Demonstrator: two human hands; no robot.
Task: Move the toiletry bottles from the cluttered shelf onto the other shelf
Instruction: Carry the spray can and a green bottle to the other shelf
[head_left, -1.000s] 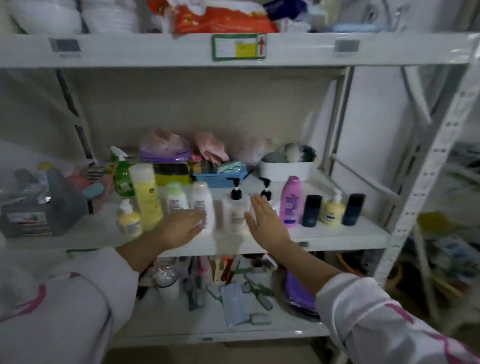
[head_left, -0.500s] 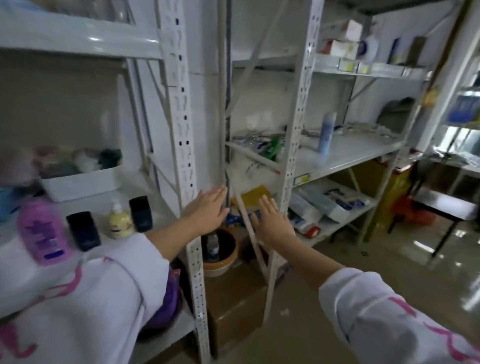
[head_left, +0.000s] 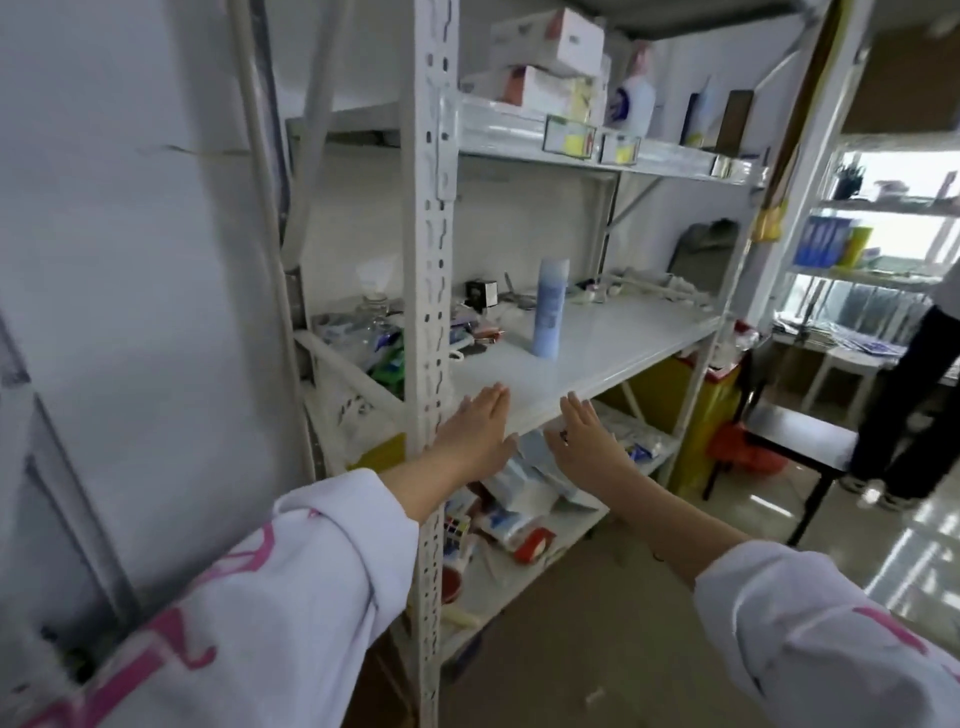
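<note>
A white metal shelf fills the middle of the head view, its front half bare. One tall light-blue bottle stands upright on it, well behind my hands. My left hand is flat and open, fingers together, just in front of the shelf's front edge beside the perforated upright post. My right hand is open too, palm down, a short gap to the right of the left one. Neither hand holds anything. The cluttered shelf with the other toiletry bottles is out of view.
Small clutter and packets lie at the shelf's back left. Boxes and a white bottle sit on the shelf above. Packets and tape fill the lower shelf. A yellow bin, a dark table and a standing person are at right.
My view has swung right, from the cluttered shelf of bottles to the other shelf. Both empty hands stayed out in front and now hover at this shelf's front edge.
</note>
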